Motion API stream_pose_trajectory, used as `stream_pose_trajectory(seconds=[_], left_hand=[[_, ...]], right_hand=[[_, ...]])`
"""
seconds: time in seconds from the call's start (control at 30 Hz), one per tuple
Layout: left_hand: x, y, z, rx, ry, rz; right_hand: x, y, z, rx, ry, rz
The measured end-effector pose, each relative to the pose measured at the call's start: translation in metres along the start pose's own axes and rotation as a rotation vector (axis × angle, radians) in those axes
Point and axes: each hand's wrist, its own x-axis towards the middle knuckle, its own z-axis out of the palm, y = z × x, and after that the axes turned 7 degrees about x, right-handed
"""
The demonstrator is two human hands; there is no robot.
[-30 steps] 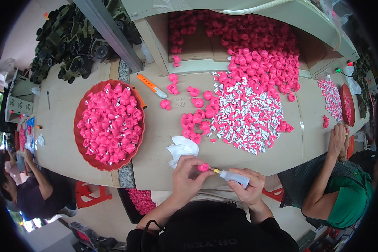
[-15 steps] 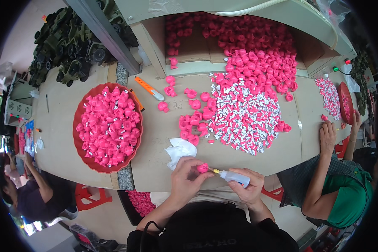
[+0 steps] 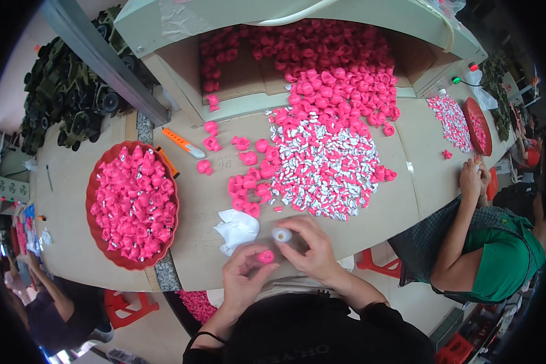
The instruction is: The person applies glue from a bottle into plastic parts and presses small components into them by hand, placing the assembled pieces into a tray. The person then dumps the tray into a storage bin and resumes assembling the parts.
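Observation:
At the table's near edge, my left hand point(image 3: 244, 276) pinches a small hollow pink plastic part point(image 3: 265, 256) between thumb and fingertips. Close by on the right, my right hand point(image 3: 314, 250) grips a small translucent squeeze bottle point(image 3: 281, 235). The bottle is seen nearly end-on and slightly blurred, apart from the pink part. Just beyond my left hand lies a crumpled white tissue point(image 3: 236, 228). Farther off spreads a heap of small white-and-pink pieces point(image 3: 324, 167), with pink parts point(image 3: 340, 91) like the held one piled behind it and several loose beside it.
A red scalloped bowl point(image 3: 94, 225) full of pink parts stands on the left. An orange utility knife point(image 3: 182, 142) lies behind the tissue. An open-fronted pale cabinet point(image 3: 164, 73) borders the far side. A co-worker in green point(image 3: 497, 264) sits at the right, near another red bowl point(image 3: 474, 130).
My right hand has drawn the bottle off the pink part and tipped it from sideways to end-on. The whole view has shifted. The co-worker's hands on the right have come together.

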Motion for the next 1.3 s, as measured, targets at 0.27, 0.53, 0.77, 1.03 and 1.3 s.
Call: stream_pose_trajectory(seconds=[0.27, 0.53, 0.77, 1.03, 1.3], left_hand=[[-0.005, -0.002, -0.004, -0.036, -0.050, -0.056], [-0.003, 0.003, 0.007, -0.108, -0.084, -0.124], [0.001, -0.003, 0.009, -0.072, -0.094, 0.059], [-0.001, -0.005, 0.013, 0.085, -0.011, 0.120], [-0.001, -0.008, 0.018, 0.181, 0.050, 0.187]], right_hand=[[-0.001, -0.006, -0.033, -0.395, 0.148, -0.121], [0.006, -0.002, -0.040, -0.658, 0.186, -0.147], [0.000, -0.016, -0.043, -0.407, 0.024, -0.118], [-0.015, -0.030, -0.027, 0.144, -0.167, 0.164], [-0.018, -0.028, -0.027, 0.167, -0.152, 0.224]])
